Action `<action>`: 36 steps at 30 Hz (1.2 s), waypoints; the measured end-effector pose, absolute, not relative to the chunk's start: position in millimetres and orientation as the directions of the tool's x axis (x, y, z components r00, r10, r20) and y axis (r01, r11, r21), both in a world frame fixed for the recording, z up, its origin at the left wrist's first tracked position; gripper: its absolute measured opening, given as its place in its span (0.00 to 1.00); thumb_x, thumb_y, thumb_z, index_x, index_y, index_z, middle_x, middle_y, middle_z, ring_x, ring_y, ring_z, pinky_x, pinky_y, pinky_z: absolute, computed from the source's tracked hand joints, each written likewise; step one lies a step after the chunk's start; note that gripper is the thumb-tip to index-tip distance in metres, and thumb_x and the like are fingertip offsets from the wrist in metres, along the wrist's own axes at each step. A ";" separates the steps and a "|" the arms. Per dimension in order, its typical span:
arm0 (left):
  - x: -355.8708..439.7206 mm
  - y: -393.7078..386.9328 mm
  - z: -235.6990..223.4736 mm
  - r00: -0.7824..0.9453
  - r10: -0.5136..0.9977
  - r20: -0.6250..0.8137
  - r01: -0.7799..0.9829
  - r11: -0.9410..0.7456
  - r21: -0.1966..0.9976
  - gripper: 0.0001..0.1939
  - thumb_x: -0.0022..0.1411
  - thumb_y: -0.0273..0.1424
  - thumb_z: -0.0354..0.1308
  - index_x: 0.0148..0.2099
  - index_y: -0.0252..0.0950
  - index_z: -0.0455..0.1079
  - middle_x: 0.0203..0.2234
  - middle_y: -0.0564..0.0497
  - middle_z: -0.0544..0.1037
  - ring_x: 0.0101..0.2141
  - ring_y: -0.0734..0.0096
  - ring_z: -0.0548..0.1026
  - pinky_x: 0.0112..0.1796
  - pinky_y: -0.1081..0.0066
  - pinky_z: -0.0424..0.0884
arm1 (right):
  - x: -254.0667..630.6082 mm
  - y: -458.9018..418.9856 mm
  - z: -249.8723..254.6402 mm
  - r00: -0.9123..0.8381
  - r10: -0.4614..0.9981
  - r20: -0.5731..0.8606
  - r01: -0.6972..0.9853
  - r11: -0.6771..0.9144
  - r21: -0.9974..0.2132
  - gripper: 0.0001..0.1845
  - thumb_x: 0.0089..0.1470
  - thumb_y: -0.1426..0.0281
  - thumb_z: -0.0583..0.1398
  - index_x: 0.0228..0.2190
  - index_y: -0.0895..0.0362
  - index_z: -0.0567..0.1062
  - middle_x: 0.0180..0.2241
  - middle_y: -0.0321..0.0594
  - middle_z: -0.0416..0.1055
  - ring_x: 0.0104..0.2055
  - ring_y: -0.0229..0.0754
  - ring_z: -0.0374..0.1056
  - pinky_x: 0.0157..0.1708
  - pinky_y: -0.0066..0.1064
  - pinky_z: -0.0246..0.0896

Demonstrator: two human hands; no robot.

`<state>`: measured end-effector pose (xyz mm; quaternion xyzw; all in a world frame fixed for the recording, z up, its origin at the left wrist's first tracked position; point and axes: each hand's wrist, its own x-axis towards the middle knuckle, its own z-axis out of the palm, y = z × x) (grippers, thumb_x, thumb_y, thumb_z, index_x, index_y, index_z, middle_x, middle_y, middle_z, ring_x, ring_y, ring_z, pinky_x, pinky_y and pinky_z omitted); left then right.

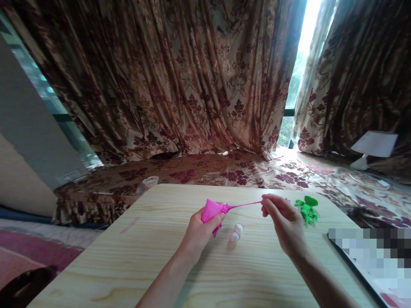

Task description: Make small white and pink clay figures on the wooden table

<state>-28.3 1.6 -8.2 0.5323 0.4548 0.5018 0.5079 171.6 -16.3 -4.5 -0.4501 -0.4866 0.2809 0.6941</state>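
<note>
Above the table, my left hand [199,231] is closed round a lump of bright pink modelling clay [212,210]. Part of the clay hangs below the fingers. A thin pink strand runs taut from the lump toward the right. My right hand [289,222] pinches the far end of that strand between thumb and fingertips. On the tabletop between the hands lie small pale balls [236,232], white and pinkish, close together. A green insect-like figure [307,209] with several legs rests just beyond my right hand.
The pale wooden table [128,265] has a faint pink strip [130,225] on its left. A dark-edged flat object, partly blurred out [369,265], lies at the right. Behind are a patterned cloth ledge, a clear plastic container [147,185], curtains [192,85] and a white lamp [374,144].
</note>
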 end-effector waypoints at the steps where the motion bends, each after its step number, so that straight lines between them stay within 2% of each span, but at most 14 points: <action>1: -27.4 0.8 -6.8 0.063 0.996 0.064 -0.022 -0.063 0.998 0.20 0.48 0.39 0.61 0.41 0.30 0.73 0.22 0.52 0.72 0.24 0.74 0.66 0.27 0.75 0.61 | 172.4 -16.6 -4.1 0.384 0.814 0.436 0.047 0.454 -0.890 0.08 0.50 0.67 0.60 0.34 0.57 0.74 0.24 0.35 0.69 0.26 0.35 0.63 0.25 0.27 0.60; 4: -24.2 -2.2 -2.7 0.037 0.999 0.037 -0.027 -0.036 0.999 0.23 0.48 0.39 0.61 0.44 0.30 0.72 0.23 0.50 0.73 0.24 0.73 0.68 0.26 0.74 0.62 | 176.1 -16.3 -1.8 0.428 0.774 0.466 0.031 0.503 -0.864 0.08 0.51 0.67 0.60 0.35 0.57 0.74 0.24 0.35 0.68 0.25 0.34 0.62 0.26 0.27 0.58; 8: -26.8 -0.6 -4.5 0.054 0.998 0.027 -0.064 -0.024 0.998 0.22 0.48 0.39 0.62 0.42 0.30 0.72 0.25 0.50 0.74 0.24 0.73 0.68 0.27 0.74 0.63 | 187.5 -15.3 7.8 0.497 0.727 0.473 -0.042 0.565 -0.824 0.10 0.48 0.67 0.62 0.35 0.58 0.75 0.24 0.36 0.68 0.25 0.34 0.62 0.26 0.28 0.58; 14: -36.5 4.4 -10.5 0.132 0.991 0.032 -0.178 -0.008 0.984 0.19 0.49 0.39 0.61 0.40 0.30 0.72 0.29 0.47 0.75 0.28 0.70 0.71 0.31 0.72 0.67 | 204.1 -10.4 18.5 0.576 0.724 0.379 -0.190 0.570 -0.799 0.11 0.44 0.66 0.64 0.32 0.58 0.76 0.27 0.37 0.69 0.25 0.33 0.62 0.24 0.27 0.60; 17: -38.1 2.6 -5.5 0.159 0.986 0.039 -0.243 0.001 0.970 0.18 0.50 0.37 0.61 0.40 0.30 0.72 0.31 0.45 0.76 0.31 0.69 0.72 0.35 0.70 0.68 | 196.5 -7.7 10.7 0.488 0.818 0.303 -0.248 0.463 -0.851 0.14 0.43 0.66 0.65 0.35 0.57 0.75 0.26 0.36 0.69 0.25 0.33 0.62 0.24 0.27 0.60; 20: -43.3 -0.4 5.3 0.198 0.980 0.033 -0.269 0.022 0.963 0.17 0.51 0.37 0.60 0.39 0.29 0.72 0.29 0.45 0.76 0.30 0.69 0.73 0.35 0.68 0.69 | 179.5 -8.5 -1.0 0.284 0.923 0.258 -0.272 0.335 -0.902 0.16 0.47 0.64 0.63 0.39 0.57 0.74 0.24 0.35 0.67 0.24 0.34 0.61 0.24 0.27 0.58; 25: -68.7 -5.6 26.3 0.159 0.987 0.030 -0.320 0.023 0.947 0.14 0.53 0.34 0.59 0.41 0.31 0.71 0.33 0.45 0.76 0.32 0.68 0.74 0.36 0.67 0.70 | 156.4 -17.4 -8.8 0.065 0.973 0.223 -0.193 0.231 -0.954 0.14 0.52 0.61 0.58 0.30 0.60 0.74 0.19 0.32 0.62 0.20 0.32 0.56 0.21 0.25 0.52; 27: -78.2 -9.1 31.2 0.112 0.994 0.004 -0.323 0.032 0.946 0.13 0.53 0.32 0.59 0.40 0.31 0.71 0.34 0.46 0.76 0.33 0.69 0.74 0.37 0.68 0.71 | 151.2 -21.0 -7.2 0.020 0.973 0.230 -0.160 0.230 -0.960 0.15 0.51 0.60 0.58 0.31 0.60 0.73 0.18 0.32 0.62 0.20 0.32 0.56 0.20 0.25 0.52; 32: -72.6 -22.4 31.7 0.213 0.972 -0.101 -0.412 0.183 0.892 0.13 0.54 0.30 0.58 0.42 0.32 0.70 0.39 0.45 0.75 0.37 0.68 0.74 0.40 0.67 0.71 | 138.4 -29.3 -4.5 -0.015 0.930 0.368 -0.057 0.367 -0.929 0.17 0.52 0.61 0.57 0.41 0.58 0.70 0.21 0.32 0.63 0.22 0.34 0.59 0.21 0.25 0.56; 36: -49.1 -30.5 28.5 0.269 0.938 -0.218 -0.495 0.329 0.805 0.12 0.54 0.30 0.57 0.43 0.34 0.69 0.40 0.46 0.75 0.37 0.67 0.75 0.38 0.64 0.72 | 133.1 -37.3 -8.8 -0.047 0.825 0.564 0.183 0.562 -0.807 0.23 0.56 0.66 0.53 0.53 0.55 0.62 0.23 0.33 0.64 0.23 0.34 0.60 0.24 0.27 0.58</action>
